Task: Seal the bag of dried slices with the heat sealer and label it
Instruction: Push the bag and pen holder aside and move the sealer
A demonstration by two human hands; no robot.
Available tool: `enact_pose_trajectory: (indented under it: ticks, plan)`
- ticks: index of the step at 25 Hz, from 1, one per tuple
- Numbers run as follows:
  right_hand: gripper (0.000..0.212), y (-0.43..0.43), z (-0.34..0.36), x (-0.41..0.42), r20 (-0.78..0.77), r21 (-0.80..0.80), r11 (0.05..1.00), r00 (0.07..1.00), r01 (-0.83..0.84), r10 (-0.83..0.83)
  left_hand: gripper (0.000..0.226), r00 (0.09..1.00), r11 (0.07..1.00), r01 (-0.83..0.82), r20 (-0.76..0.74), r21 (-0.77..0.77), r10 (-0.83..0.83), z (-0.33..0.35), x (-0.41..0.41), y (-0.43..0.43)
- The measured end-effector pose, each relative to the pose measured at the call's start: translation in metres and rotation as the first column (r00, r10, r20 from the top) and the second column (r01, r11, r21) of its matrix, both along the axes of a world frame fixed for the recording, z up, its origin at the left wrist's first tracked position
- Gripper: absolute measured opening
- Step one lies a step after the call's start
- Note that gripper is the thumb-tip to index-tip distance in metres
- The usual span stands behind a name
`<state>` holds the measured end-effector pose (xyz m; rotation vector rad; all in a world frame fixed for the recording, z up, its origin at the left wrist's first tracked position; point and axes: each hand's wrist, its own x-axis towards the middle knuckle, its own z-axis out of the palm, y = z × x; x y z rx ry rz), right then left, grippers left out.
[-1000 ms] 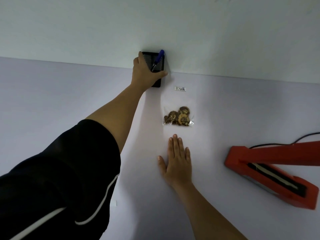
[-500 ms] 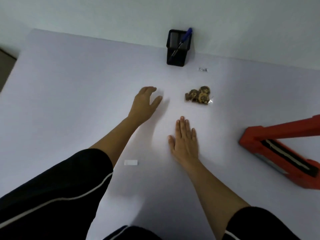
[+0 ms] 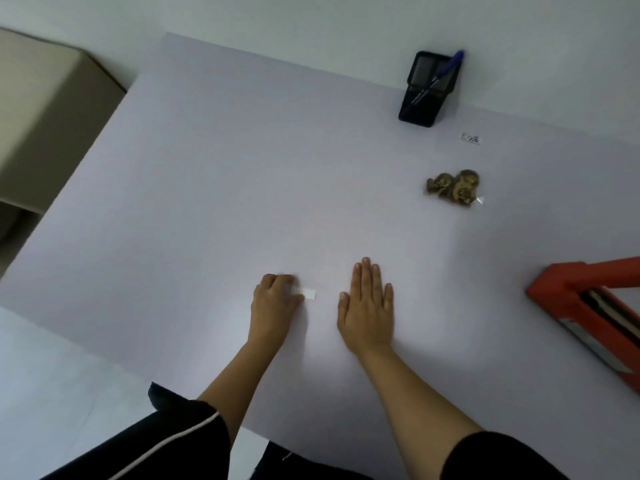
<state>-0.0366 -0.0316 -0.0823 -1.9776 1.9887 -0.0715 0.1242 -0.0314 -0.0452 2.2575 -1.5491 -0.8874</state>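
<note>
Head: L hand (image 3: 275,301) pinching label (image 3: 309,292); penholder (image 3: 424,95) behind bag (image 3: 453,192).

The pen holder (image 3: 424,95) stands at the back of the counter (image 3: 207,202), the bag (image 3: 453,192) before it. The heat sealer (image 3: 588,306) lies right, a label (image 3: 309,293) nearer, leftward.

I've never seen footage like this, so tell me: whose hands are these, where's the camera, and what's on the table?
No machine here: a person works bare-handed, filmed by a camera worn on their head, looking down. The left hand curls its fingers on one end of a small white label; the right hand lies flat, holding nothing. On the table lie a bag of dried slices, a red heat sealer, a black pen holder with a blue pen, and a small printed sticker.
</note>
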Motion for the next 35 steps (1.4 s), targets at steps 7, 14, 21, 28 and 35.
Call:
enact_pose_trajectory:
  ticks: [7,14,21,28,35]
  plan:
    - [0.060,0.000,-0.001,-0.003,-0.003,-0.011,1.000,1.000,0.004,-0.004,0.020,0.999,0.998,-0.037,0.016,0.051,0.036,0.003,-0.008,-0.007]
    - [0.070,0.001,0.000,-0.001,-0.059,-0.009,0.998,0.997,-0.056,0.055,0.021,0.939,0.969,-0.216,-0.247,0.122,0.240,0.008,0.004,-0.002]
    - [0.055,0.076,0.026,0.154,0.202,-0.112,0.994,0.979,-0.007,0.029,0.012,0.826,0.885,-0.466,-0.362,-0.009,0.432,0.026,0.158,0.101]
    - [0.047,0.196,0.040,0.334,0.410,-0.223,0.897,0.799,-0.381,0.441,0.006,0.566,0.597,-0.801,-0.390,-0.049,0.727,0.008,0.320,0.230]
    - [0.048,0.218,-0.125,0.370,0.303,0.017,0.802,0.768,-0.596,0.564,0.013,0.400,0.450,-0.881,-0.282,0.143,0.872,-0.157,0.356,0.289]
